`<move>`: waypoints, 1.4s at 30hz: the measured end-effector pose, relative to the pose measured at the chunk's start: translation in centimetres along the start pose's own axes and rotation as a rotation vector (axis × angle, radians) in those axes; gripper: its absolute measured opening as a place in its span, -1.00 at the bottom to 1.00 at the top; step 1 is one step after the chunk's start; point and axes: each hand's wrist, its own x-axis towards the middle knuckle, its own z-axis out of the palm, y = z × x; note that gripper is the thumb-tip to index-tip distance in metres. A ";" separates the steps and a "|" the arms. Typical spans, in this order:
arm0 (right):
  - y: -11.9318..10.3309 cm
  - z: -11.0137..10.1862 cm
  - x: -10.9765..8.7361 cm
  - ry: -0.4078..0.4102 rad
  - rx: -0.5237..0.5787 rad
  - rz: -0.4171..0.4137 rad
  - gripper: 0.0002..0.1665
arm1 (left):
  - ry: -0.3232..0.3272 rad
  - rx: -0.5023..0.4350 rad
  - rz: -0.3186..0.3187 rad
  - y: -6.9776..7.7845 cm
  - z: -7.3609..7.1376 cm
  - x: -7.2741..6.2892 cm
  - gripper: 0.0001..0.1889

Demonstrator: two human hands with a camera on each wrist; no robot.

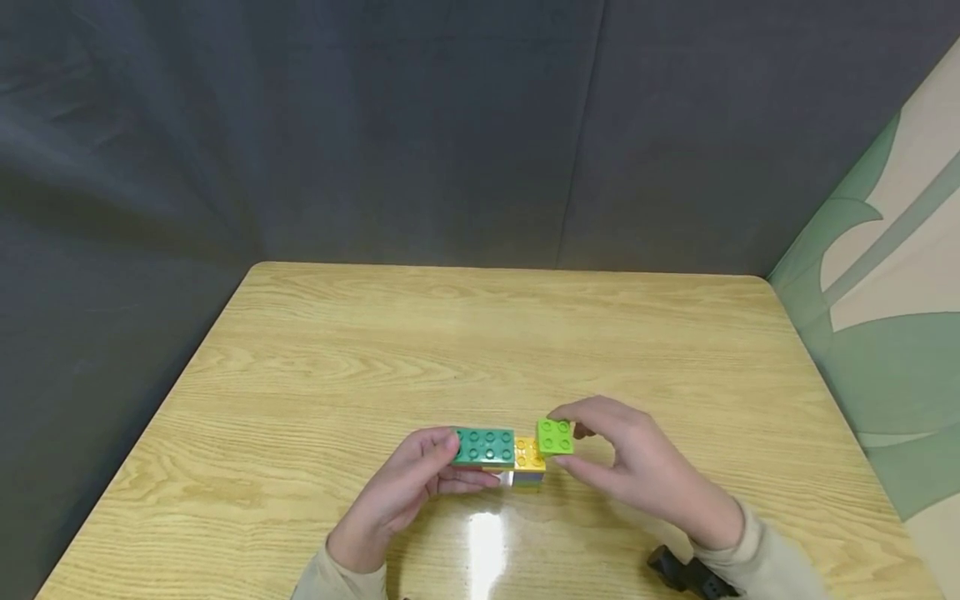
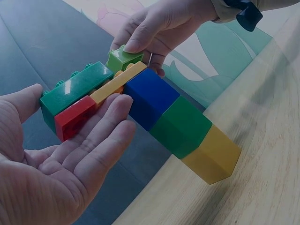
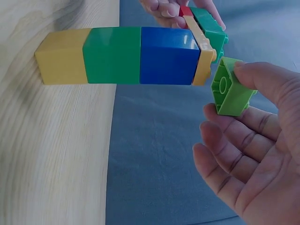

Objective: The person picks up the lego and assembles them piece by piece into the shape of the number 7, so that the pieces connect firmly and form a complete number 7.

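A tower of toy building bricks stands upright on the table, with a yellow brick [image 3: 63, 56] at its foot, then a green brick [image 3: 112, 55] and a blue brick [image 3: 169, 55]. Across its top lies a thin yellow-orange brick [image 2: 117, 84] that juts out to the left. That overhang carries a dark green eight-stud brick [image 1: 486, 447] above and a red brick [image 2: 75, 117] below. My left hand [image 1: 416, 479] grips this left end, thumb on the dark green brick. A lime green four-stud brick [image 3: 229, 93] is pinched by my right hand [image 1: 637, 458] close above the thin brick's bare studs.
The wooden table [image 1: 337, 358] spreads around the tower. Near my right sleeve shows a black object [image 1: 690, 573]. A dark curtain [image 1: 420, 142] hangs behind the table, and a leaf-patterned cloth [image 1: 900, 358] lines the right side.
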 end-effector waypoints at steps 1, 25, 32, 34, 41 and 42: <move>0.0 0.1 0.0 -0.001 0.006 -0.002 -0.47 | 0.003 0.000 -0.003 0.0 0.0 0.0 -0.51; -0.2 1.1 0.6 0.018 0.024 -0.077 -0.53 | 0.055 0.015 -0.058 0.1 0.0 0.0 -0.51; -0.3 1.4 0.7 0.015 0.035 -0.080 -0.52 | 0.060 0.019 -0.059 0.1 0.0 0.0 -0.51; -0.4 1.4 0.7 0.013 0.035 -0.074 -0.52 | 0.060 0.018 -0.057 0.1 0.0 -0.1 -0.51; -0.5 1.6 0.6 -0.003 0.027 -0.039 -0.51 | 0.059 0.012 -0.061 0.1 0.1 -0.1 -0.50; -0.5 1.7 0.6 -0.005 0.026 -0.035 -0.51 | 0.060 0.011 -0.061 0.1 0.1 -0.1 -0.51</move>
